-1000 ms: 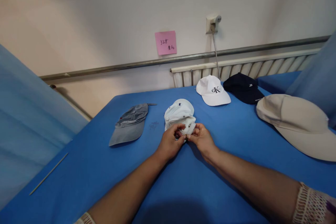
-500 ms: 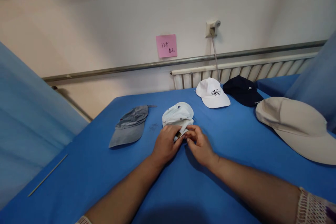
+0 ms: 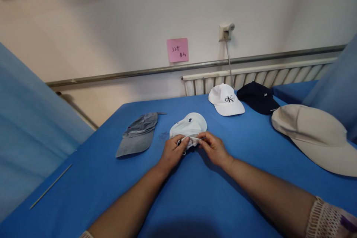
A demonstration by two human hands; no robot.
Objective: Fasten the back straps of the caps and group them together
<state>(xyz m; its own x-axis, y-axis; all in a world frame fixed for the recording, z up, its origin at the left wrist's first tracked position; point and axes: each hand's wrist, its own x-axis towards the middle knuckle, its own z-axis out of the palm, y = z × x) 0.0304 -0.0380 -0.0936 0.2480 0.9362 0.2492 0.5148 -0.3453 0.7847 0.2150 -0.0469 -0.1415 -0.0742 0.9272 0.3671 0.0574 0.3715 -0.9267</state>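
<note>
A pale white cap (image 3: 190, 124) lies in the middle of the blue-covered table (image 3: 195, 200), its back facing me. My left hand (image 3: 172, 151) pinches the left end of the cap's back strap (image 3: 192, 138), fingers closed. My right hand (image 3: 213, 148) pinches the strap's right end, fingers closed too. The strap is stretched taut between the two hands.
A grey cap (image 3: 138, 132) lies to the left. A white cap with a black logo (image 3: 225, 99), a dark navy cap (image 3: 258, 97) and a large beige hat (image 3: 315, 134) lie at the right. A thin stick (image 3: 50, 186) rests near the left edge. A radiator (image 3: 262, 76) runs behind.
My hands have drawn apart, pulling the strap straight between them. The pale cap has shifted slightly and sits a little flatter.
</note>
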